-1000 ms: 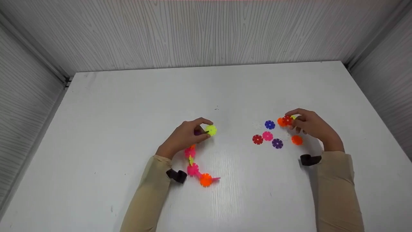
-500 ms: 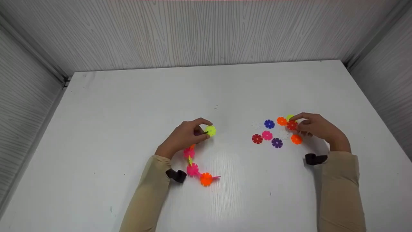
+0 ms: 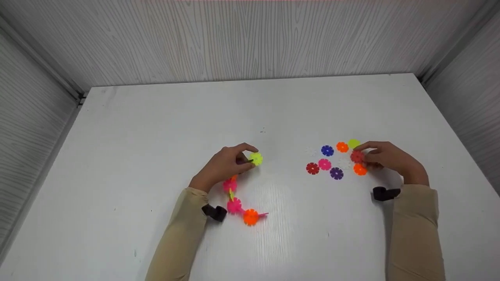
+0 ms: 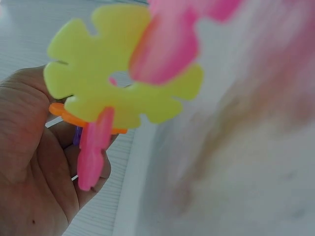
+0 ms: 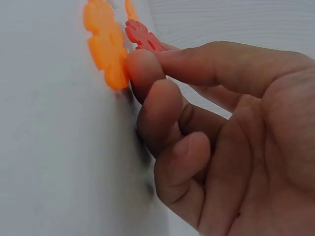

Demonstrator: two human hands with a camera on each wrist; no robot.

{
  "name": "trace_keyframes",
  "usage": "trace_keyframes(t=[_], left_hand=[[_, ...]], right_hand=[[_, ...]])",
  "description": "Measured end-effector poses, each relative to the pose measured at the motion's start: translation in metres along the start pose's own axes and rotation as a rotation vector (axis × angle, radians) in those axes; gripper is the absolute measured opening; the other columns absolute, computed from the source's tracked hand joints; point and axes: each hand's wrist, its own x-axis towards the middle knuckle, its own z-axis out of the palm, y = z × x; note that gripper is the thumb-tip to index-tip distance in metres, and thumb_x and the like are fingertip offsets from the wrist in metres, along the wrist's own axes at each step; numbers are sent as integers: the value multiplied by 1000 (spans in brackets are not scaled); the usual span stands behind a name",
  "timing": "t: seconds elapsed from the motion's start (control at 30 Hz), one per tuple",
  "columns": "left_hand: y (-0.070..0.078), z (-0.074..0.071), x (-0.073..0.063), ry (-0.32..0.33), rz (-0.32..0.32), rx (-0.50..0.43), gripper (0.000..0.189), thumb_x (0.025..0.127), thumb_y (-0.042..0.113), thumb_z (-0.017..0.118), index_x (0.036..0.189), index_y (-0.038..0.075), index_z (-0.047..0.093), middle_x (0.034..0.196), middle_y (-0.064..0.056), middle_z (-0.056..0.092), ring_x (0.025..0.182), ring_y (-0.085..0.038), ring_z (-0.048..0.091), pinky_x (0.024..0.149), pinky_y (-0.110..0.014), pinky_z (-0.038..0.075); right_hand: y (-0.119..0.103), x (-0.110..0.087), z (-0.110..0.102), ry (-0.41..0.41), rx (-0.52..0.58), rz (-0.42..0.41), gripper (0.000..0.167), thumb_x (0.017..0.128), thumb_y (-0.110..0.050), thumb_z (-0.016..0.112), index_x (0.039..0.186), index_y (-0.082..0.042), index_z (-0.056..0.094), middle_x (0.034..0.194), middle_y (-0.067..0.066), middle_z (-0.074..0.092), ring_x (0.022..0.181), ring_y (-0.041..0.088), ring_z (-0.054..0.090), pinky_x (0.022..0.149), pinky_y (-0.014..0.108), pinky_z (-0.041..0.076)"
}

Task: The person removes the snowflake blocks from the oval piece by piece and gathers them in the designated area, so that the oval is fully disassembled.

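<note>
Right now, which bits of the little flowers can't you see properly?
Head view: part of the chain, covered by the left hand.
Head view: the outline of one pale piece, too faint against the white table.
Left wrist view: the topmost pink piece, cut off by the top edge.
Right wrist view: part of the red piece, hidden by the right hand.

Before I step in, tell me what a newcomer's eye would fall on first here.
First, probably the bright chain, its pink, yellow and orange discs bending from the left hand toward the bottom of the head view; a yellow disc sits at that hand's fingertips. Next, the colourful loose discs on the white table, beside the right hand, which pinches a red disc.
</note>
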Motion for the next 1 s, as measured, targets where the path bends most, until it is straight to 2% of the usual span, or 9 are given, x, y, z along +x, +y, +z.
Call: trace_keyframes(t=[0.27,0.43,0.57,0.83,1.0], left_hand=[[-1,1,0,4,-4,-11,36,91,24,66,125,23,58,91,-1,71,82,-13,63,79,-30,50],[0,1,0,2,-27,-48,34,90,25,67,121,19,54,95,-2,73,79,-14,61,76,-29,47],[1,1,0,0,-24,-49,33,90,26,67,118,17,51,95,-2,73,78,-15,60,75,-29,47],[1,5,2,0,-6,-54,30,92,25,65,119,18,55,96,-2,71,83,-16,60,77,-29,47],[2,6,2,-1,-2,-63,29,92,25,64,119,19,56,99,-3,71,85,-16,61,80,-30,48]], right_hand=[[-2,-3,-1,45,-2,-21,42,98,-30,53,136,-12,51,87,3,60,77,18,53,70,26,47],[-16,-8,-1,121,-17,-120,42,100,-28,50,137,-10,48,95,11,63,79,21,56,68,27,49],[-34,-11,3,151,-31,-190,42,100,-26,49,138,-9,47,105,19,63,82,25,60,68,28,50],[-63,-6,22,105,-1,-233,44,99,-30,52,138,-13,47,116,16,58,84,30,60,71,29,53],[-70,0,32,95,7,-267,42,99,-28,53,138,-13,47,111,16,60,85,31,60,65,28,52]])
